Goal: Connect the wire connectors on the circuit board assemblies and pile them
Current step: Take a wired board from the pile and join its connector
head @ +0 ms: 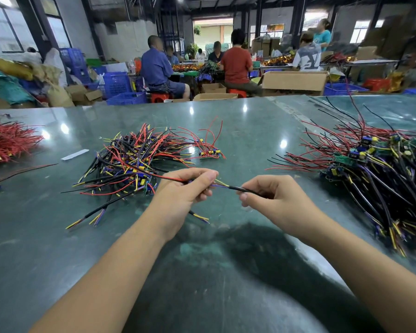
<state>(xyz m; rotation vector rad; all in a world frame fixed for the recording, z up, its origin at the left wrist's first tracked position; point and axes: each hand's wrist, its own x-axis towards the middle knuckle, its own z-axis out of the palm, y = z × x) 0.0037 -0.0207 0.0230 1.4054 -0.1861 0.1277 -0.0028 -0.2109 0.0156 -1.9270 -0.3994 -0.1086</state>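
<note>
Pinching point: left hand (187, 188) and right hand (267, 195) meet over the table (202, 272), each with fingers curled round part of one wired piece.
Left grip: thumb and fingers clamp a red wire (171, 178) and the bared yellow and purple leads (217, 184); more leads (199, 217) hang out below the palm.
Right grip: thumb and forefinger nip a black sleeved cable (244, 189), which runs from the leads into the curled fingers.
Join: the leads and black sleeve meet in the gap between the two hands; whether a connector is mated there cannot be told.
Left of the grip: a loose heap of assemblies (135, 159), red, black, yellow and purple wires with small boards, touching the left hand's far side.
Beyond the left hand: one small board (209, 153) with red wires lies apart from the heap.
Right of the grip: a bigger pile (382, 169) of boards and wires, well apart from the right hand.
Far left: a bundle of red wires (7, 143) and a white strip (75, 155).
Behind the table: seated workers (235, 63), cardboard boxes (293, 80), blue crates (117, 85).
</note>
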